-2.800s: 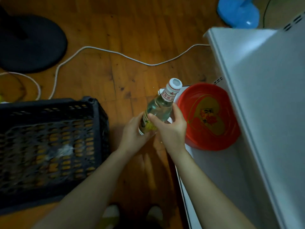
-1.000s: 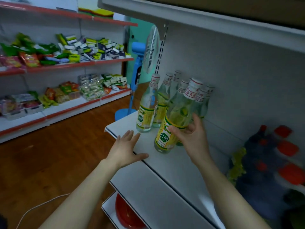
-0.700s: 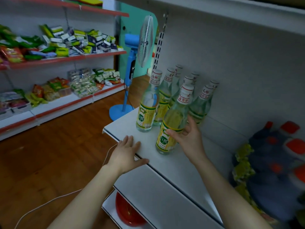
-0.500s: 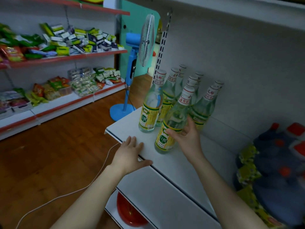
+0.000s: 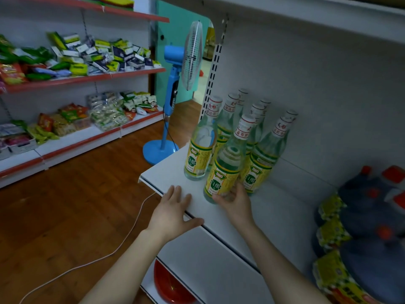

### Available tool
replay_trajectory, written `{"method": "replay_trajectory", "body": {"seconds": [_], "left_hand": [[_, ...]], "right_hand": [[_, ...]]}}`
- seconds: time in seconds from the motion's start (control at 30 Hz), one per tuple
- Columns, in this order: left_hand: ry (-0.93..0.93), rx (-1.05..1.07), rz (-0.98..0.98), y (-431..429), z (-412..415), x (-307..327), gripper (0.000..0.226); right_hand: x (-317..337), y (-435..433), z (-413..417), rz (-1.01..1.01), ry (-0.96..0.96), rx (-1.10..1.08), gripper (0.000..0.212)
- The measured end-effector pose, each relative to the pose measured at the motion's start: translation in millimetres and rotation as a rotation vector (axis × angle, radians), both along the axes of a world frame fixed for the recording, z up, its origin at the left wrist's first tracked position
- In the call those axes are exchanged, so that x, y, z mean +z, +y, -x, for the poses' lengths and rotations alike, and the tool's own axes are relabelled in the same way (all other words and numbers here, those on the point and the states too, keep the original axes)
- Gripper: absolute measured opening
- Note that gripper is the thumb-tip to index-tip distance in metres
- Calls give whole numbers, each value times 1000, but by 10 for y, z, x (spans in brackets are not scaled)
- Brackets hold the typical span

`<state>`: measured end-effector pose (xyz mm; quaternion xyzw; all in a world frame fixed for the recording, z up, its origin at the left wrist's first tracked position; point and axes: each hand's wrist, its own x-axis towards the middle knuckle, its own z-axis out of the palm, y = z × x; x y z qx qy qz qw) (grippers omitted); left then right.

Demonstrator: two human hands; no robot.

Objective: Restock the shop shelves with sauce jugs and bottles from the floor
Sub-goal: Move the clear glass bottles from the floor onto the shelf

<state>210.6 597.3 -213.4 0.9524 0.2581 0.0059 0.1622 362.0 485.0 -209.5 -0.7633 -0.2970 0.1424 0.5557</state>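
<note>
Fingers (image 5: 240,189) of right hand (image 5: 235,205) clasp the round base of the glass bottle (image 5: 225,165); left hand (image 5: 173,212) lies splayed on the smooth shelf (image 5: 274,213). Matching bottles (image 5: 198,154) stand beyond.

The bottle (image 5: 223,172), held 2.8 s ago low over the floor in both hands, now stands upright on the white shelf (image 5: 274,218), just in front of the other bottles (image 5: 262,163). A second ago it was still tilted. The left hand (image 5: 175,212) has let go of it and lies flat on the shelf's front edge. The right hand (image 5: 235,201) has slid down from the bottle's middle to its base, thumb and fingers curved round it.
</note>
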Motion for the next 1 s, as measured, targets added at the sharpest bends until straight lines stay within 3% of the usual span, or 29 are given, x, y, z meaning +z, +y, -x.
{"method": "replay_trajectory", "body": {"seconds": [0.07, 0.23, 0.57, 0.67, 1.0], "left_hand": [[-13, 0, -4, -4, 3, -10, 138], [-15, 1, -25, -21, 15, -57, 130], [-20, 1, -51, -30, 19, -55, 115], [-35, -2, -36, -29, 20, -58, 119], [-43, -1, -31, -28, 22, -64, 120]], "right_hand": [[2, 43, -7, -9, 9, 7, 53], [37, 139, -27, -15, 9, 12, 65], [-25, 194, -54, 5, -32, -21, 56], [-81, 204, -37, 10, -30, -54, 63], [-187, 254, -26, 3, -83, -118, 53]]}}
